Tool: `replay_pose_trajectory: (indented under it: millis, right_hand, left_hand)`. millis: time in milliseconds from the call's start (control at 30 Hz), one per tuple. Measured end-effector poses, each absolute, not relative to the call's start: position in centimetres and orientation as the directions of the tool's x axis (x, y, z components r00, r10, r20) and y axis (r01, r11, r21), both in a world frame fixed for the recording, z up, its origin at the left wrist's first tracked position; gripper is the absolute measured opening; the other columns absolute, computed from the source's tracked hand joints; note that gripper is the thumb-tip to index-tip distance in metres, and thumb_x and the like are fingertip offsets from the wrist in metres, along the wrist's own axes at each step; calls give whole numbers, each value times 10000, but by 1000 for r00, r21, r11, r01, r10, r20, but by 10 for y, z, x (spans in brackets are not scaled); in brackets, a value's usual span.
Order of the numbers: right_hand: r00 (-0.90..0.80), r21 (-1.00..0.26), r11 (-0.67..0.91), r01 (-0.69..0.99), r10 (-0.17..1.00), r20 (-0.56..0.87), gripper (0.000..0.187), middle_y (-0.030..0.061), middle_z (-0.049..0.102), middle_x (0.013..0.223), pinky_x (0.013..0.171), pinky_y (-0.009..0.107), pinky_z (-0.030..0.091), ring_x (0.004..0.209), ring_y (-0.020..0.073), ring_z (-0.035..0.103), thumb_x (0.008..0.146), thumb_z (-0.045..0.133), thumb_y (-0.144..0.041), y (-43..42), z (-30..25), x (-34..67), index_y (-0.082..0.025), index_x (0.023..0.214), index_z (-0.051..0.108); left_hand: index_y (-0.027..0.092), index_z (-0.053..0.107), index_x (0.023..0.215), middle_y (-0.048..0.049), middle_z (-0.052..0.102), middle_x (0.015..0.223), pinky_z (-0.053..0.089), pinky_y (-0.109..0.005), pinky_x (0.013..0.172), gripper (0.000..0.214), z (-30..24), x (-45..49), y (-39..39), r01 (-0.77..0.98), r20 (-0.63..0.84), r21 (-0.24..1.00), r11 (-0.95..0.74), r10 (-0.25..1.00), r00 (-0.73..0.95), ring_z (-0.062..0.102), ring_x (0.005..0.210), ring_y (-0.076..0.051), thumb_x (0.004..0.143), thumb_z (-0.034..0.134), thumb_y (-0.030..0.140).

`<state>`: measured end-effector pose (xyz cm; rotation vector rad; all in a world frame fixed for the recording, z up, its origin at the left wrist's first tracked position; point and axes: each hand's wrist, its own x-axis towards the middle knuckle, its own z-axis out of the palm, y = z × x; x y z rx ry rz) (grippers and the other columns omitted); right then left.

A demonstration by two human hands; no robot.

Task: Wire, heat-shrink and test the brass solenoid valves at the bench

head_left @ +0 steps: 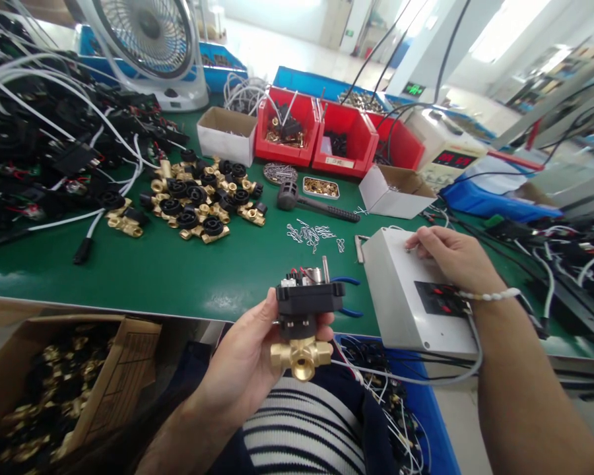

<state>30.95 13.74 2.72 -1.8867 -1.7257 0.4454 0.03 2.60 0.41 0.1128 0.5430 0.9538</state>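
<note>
My left hand (245, 359) is closed around a brass valve with a black actuator housing on top (304, 323), held upright above my lap at the table's front edge. Small wires and a metal pin stick up from the housing. My right hand (453, 254) rests on the top of a grey-white control box (400, 297) on the green mat, fingers curled and fingertips touching its upper surface near a small switch. A white bead bracelet is on that wrist. A grey cable runs from the box toward the valve.
A pile of brass valves with black caps (202, 201) lies mid-table. Loose wire clips (309, 232), a mallet (309, 201), red bins (321, 132), small white boxes, a fan (151, 46) and wire harnesses at left. A cardboard box of valves (54, 382) stands at lower left.
</note>
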Motion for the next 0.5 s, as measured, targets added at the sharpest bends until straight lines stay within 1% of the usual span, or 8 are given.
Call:
replay_pose_trajectory:
  millis: [167,233,367,433,500]
  right_hand:
    - [135,-581,-46,812,985,110,766,38,587,621,621,317,428,583,169,505,598,465,-940,137,28,309,-201,671,651]
    - [136,-577,-50,815,985,106,749,44,600,634,623,321,426,590,174,517,609,470,-927,137,28,310,-203,672,649]
    - [136,-567,-53,822,985,105,717,42,604,630,629,326,423,589,176,520,629,477,-903,138,27,311,-209,668,649]
    - [137,-564,-54,824,985,105,706,41,604,627,632,328,422,589,177,520,631,487,-893,137,27,311,-208,672,654]
    - [137,-563,-55,825,985,104,694,39,604,627,636,328,423,589,177,521,635,497,-882,137,27,311,-208,676,654]
  left_hand:
    - [107,767,952,-137,784,875,634,-299,716,497,3,2,26,-745,-380,354,566,815,438,755,740,-177,1036,306,273]
    - [102,765,950,-135,782,880,632,-304,735,467,2,2,25,-748,-370,371,551,826,425,751,749,-176,1030,343,286]
    - [113,766,937,-109,782,868,625,-279,731,321,0,3,23,-757,-350,425,496,861,368,746,754,-180,969,529,327]
    - [149,765,988,-82,783,911,616,-260,739,251,-1,4,23,-767,-330,461,447,888,320,745,779,-179,913,629,347]
    - [197,755,1058,-56,777,988,600,-236,781,252,-2,5,23,-772,-309,496,397,912,270,739,851,-172,877,681,355]
